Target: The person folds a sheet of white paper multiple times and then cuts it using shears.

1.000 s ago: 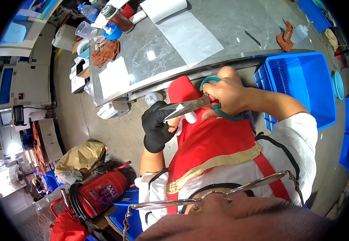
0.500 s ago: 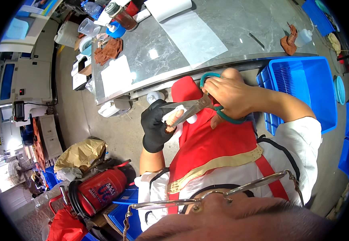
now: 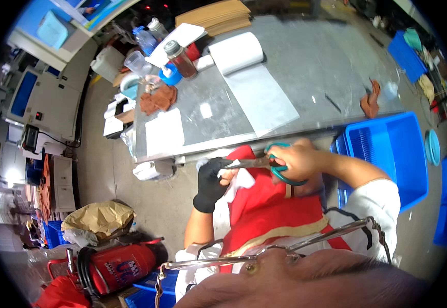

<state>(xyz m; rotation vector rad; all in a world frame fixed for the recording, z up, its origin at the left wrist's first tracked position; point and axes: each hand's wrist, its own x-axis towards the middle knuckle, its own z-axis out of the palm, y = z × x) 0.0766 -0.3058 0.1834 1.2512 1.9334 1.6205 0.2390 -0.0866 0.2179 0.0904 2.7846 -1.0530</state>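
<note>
Closest to the lens, the thin metal frame of a pair of glasses (image 3: 213, 264) crosses the lower part of the view, and beyond it a red apron (image 3: 280, 208) spreads over the person's front. Above the apron the two hands are apart, bridged by what they hold. The left hand (image 3: 210, 182), in a black glove with bare skin showing at a fingertip, pinches a soft white piece (image 3: 244, 179), whose loose end hangs against the red cloth. The right hand (image 3: 301, 163), ungloved, is wrapped around the teal handles of the scissors (image 3: 254, 163), whose metal blades reach across to the gloved fingers. The blades lie close to one line, so the cutting looks to be under way, but whether they are parted, or how deep any cut runs, I cannot tell. The white piece stays gripped, and its hanging end may be joined or already severed under the fingers; no separate offcut can be made out on the apron, so some trimming probably remains. Past the hands stands the grey table (image 3: 203, 142), bearing a flat white sheet (image 3: 164, 131), a brown rag (image 3: 157, 99) and, farther back, a white roll (image 3: 236, 54), partly unrolled.
</note>
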